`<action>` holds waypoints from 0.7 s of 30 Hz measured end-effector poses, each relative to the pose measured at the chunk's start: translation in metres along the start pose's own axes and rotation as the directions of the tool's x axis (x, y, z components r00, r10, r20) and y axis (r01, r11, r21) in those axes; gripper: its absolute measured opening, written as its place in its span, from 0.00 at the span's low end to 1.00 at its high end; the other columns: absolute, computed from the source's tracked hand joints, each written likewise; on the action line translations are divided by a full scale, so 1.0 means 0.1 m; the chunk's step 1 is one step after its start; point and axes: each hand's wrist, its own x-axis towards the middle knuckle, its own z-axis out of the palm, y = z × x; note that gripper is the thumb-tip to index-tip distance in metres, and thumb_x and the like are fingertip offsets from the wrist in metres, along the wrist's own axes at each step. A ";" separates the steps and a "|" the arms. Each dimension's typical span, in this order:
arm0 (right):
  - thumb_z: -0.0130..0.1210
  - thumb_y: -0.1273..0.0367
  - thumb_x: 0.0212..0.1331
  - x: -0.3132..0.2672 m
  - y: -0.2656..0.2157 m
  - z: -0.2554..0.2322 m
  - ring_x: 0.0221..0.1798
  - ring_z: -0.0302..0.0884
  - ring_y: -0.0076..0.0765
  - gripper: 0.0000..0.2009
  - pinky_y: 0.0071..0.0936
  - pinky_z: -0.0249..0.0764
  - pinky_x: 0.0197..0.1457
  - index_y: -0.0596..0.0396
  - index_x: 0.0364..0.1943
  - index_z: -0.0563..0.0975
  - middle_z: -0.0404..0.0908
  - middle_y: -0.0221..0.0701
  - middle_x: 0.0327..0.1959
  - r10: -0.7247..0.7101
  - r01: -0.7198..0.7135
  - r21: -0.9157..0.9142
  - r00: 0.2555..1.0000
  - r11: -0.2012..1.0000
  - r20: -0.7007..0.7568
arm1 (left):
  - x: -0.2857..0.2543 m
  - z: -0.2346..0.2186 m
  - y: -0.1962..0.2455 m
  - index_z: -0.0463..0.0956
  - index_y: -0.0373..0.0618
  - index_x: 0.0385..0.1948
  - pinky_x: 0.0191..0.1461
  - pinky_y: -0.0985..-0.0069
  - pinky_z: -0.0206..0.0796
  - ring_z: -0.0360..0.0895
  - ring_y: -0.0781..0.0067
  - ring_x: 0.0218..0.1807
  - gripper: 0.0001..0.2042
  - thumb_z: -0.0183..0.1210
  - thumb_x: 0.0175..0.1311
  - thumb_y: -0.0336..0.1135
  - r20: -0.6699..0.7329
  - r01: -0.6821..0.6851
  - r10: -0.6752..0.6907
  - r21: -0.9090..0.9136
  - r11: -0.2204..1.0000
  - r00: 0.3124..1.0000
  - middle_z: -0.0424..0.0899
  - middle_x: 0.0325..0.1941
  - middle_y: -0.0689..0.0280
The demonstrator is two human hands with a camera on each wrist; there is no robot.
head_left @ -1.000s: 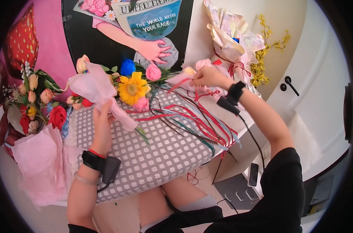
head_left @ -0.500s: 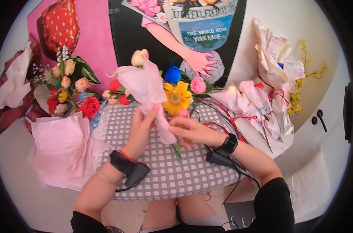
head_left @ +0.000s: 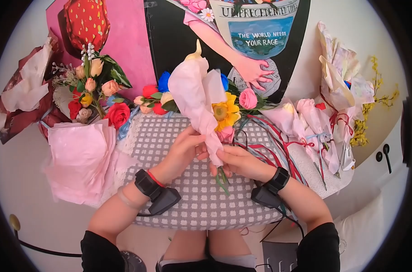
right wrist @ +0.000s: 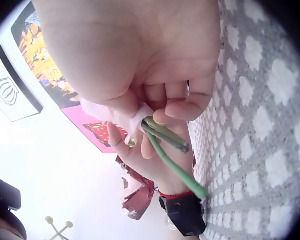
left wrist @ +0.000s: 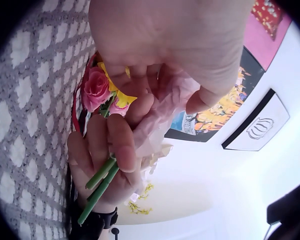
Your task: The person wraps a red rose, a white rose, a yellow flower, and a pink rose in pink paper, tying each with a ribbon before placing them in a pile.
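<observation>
A small bouquet [head_left: 191,93] wrapped in pale pink paper stands tilted over the table, one cream petal tip showing at its top. My left hand [head_left: 181,149] holds the paper's narrowed lower part, fingers curled behind it. At the bottom end, my right hand [head_left: 244,162] pinches the gathered paper between thumb and fingers. Green stems [right wrist: 170,162] stick out below the wrap, just past the right fingertips. In the left wrist view, the right fingers [left wrist: 121,145] curl around the paper close above the cut stems [left wrist: 101,192].
Loose ribbons [head_left: 269,145] trail at right, before small wrapped flowers [head_left: 306,122]. Behind the bouquet lie a yellow flower [head_left: 226,113] and pink rose [head_left: 248,98]. Pink paper sheets [head_left: 81,158] are stacked at left, under more flowers [head_left: 117,115]. A grey-white checked cloth [head_left: 192,204] covers the table.
My right hand has come from the ribbons and wrapped flowers at right to the bouquet's lower end, and now pinches it. The bouquet has turned, its opening now leaning left. The head view has shifted.
</observation>
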 end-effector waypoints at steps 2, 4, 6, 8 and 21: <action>0.37 0.58 0.66 -0.01 -0.03 0.03 0.23 0.64 0.14 0.16 0.12 0.62 0.25 0.54 0.44 0.69 0.74 0.26 0.31 0.005 -0.006 -0.023 0.999 1.000 -0.032 | 0.01 -0.02 -0.02 0.63 0.41 0.47 0.43 0.80 0.64 0.71 0.78 0.42 0.16 0.52 0.62 0.38 -0.033 0.025 -0.023 0.040 0.999 0.999 0.72 0.42 0.67; 0.38 0.57 0.66 0.00 -0.03 0.04 0.24 0.64 0.14 0.16 0.12 0.62 0.25 0.54 0.42 0.69 0.73 0.25 0.29 -0.011 0.009 -0.023 0.995 1.000 -0.103 | 0.03 0.00 -0.07 0.64 0.41 0.47 0.44 0.79 0.65 0.72 0.78 0.43 0.16 0.51 0.62 0.38 -0.108 0.001 0.012 0.121 0.993 0.994 0.73 0.42 0.67; 0.40 0.56 0.65 -0.01 -0.02 0.03 0.24 0.65 0.14 0.16 0.13 0.62 0.25 0.55 0.41 0.69 0.72 0.25 0.28 -0.031 0.028 -0.022 0.984 0.999 -0.178 | 0.04 0.03 -0.08 0.64 0.41 0.47 0.46 0.78 0.65 0.72 0.78 0.43 0.15 0.51 0.62 0.37 -0.177 -0.014 0.051 0.205 0.979 0.983 0.73 0.42 0.67; 0.44 0.56 0.63 0.00 -0.02 0.00 0.24 0.66 0.15 0.16 0.13 0.62 0.25 0.55 0.41 0.68 0.70 0.23 0.26 -0.111 0.089 -0.142 0.981 0.986 -0.156 | 0.03 0.06 -0.05 0.63 0.41 0.50 0.50 0.76 0.64 0.71 0.78 0.46 0.16 0.50 0.63 0.37 -0.183 0.036 0.019 0.297 0.954 0.983 0.74 0.43 0.66; 0.46 0.59 0.63 0.05 0.09 -0.02 0.23 0.61 0.12 0.13 0.11 0.57 0.23 0.55 0.38 0.72 0.69 0.20 0.25 -0.177 0.135 -0.154 0.936 0.979 -0.305 | 0.01 0.16 -0.04 0.61 0.40 0.54 0.56 0.75 0.61 0.69 0.76 0.52 0.19 0.49 0.64 0.37 -0.093 0.020 -0.002 0.195 0.981 0.996 0.70 0.52 0.64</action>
